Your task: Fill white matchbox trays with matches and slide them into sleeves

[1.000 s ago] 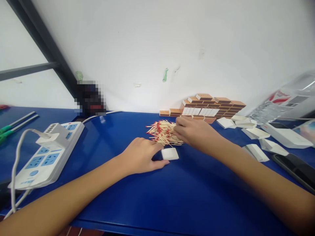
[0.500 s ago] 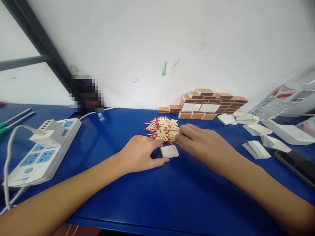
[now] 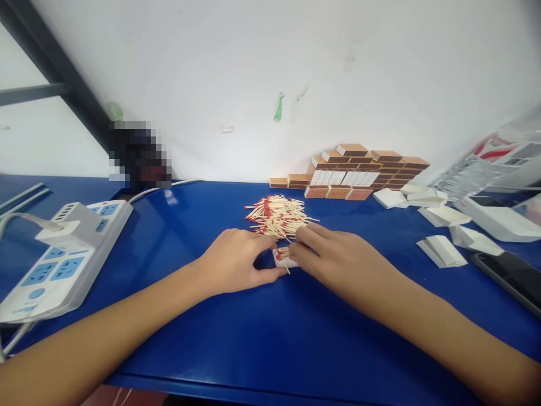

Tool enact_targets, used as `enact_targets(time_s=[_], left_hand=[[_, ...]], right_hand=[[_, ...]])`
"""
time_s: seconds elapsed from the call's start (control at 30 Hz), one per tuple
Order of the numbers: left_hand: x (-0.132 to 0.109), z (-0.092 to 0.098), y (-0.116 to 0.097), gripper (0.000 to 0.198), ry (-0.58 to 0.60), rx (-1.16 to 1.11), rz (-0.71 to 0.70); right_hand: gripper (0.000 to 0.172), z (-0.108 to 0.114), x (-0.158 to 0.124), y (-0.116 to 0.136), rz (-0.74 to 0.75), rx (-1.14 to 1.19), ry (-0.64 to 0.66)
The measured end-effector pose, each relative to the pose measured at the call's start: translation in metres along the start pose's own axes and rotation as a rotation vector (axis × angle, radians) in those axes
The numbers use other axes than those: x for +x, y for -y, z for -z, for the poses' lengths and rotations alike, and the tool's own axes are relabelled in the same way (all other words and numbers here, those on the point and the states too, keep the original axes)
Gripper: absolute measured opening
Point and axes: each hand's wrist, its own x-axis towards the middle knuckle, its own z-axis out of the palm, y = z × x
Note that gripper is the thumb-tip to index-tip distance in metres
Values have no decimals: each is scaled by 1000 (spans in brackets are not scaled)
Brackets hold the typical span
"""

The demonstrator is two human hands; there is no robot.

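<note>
A small white matchbox tray (image 3: 278, 263) lies on the blue table. My left hand (image 3: 236, 262) steadies it at its left end, thumb on the near side and fingers on the far side. Over the tray's right part, my right hand (image 3: 338, 254) pinches a small bunch of matches (image 3: 282, 254), their red heads pointing left above the tray. One match slants across the tray's near edge. My right fingers hide the tray's right end. Just behind both hands spreads a loose pile of red-headed matches (image 3: 276, 215).
Matchboxes (image 3: 353, 163) stand stacked against the wall. At right lie several white trays (image 3: 442, 251), a phone (image 3: 507, 276), a white box (image 3: 499, 220) and plastic-wrapped bottles (image 3: 473, 163). A power strip (image 3: 80, 276) with a plugged-in charger occupies the left.
My right hand has moved from the pile's right edge down and left to the tray, bringing matches over it. My left hand stays at the tray. The view has shifted slightly.
</note>
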Motion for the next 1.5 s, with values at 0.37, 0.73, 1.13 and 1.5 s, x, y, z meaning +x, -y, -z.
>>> enact_targets(time_s=[0.37,0.73,1.13,1.5], left_hand=[[0,-1,-1,33,-18,-1,-5],[-1,1,0,34,-3,24,-18],[-1,3,1,35,11,13,-45],[-2,0,1,38,20,10,-155]], right_hand=[[24,0,-3,3,-195,382,-11],[21,0,-5,-2,-302,601,116],[17,1,-6,-5,-288,629,103],[19,-6,-2,6,-291,630,122]])
